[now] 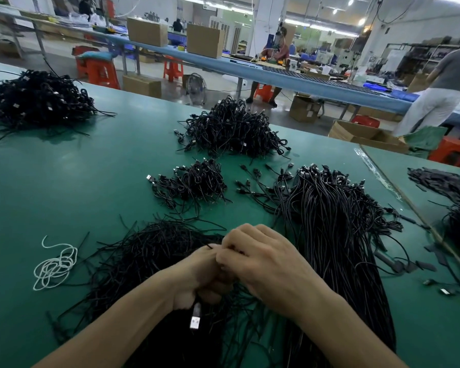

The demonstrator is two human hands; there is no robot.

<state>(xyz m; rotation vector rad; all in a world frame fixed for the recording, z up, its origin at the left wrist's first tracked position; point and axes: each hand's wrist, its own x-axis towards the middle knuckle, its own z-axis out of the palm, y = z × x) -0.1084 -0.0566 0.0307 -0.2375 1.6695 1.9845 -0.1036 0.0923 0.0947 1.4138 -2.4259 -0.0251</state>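
Note:
My left hand point(197, 277) grips a black USB cable; its metal plug point(194, 321) hangs out below the fist. My right hand point(260, 258) lies over the left one, its fingers curled and pinching a thin black tie point(210, 246) at the cable. What the fingers do between the two hands is hidden. Both hands hover above a heap of loose black ties point(149, 251) on the green table point(64, 181). A long bundle of straight black cables point(335, 235) lies just to the right of my hands.
Heaps of coiled, tied cables sit ahead: a small one point(194, 181), a larger one point(234, 128), another at far left point(37, 99). A white cord point(56, 264) lies at left. Black strips point(441, 181) lie on the table to the right. People work at benches behind.

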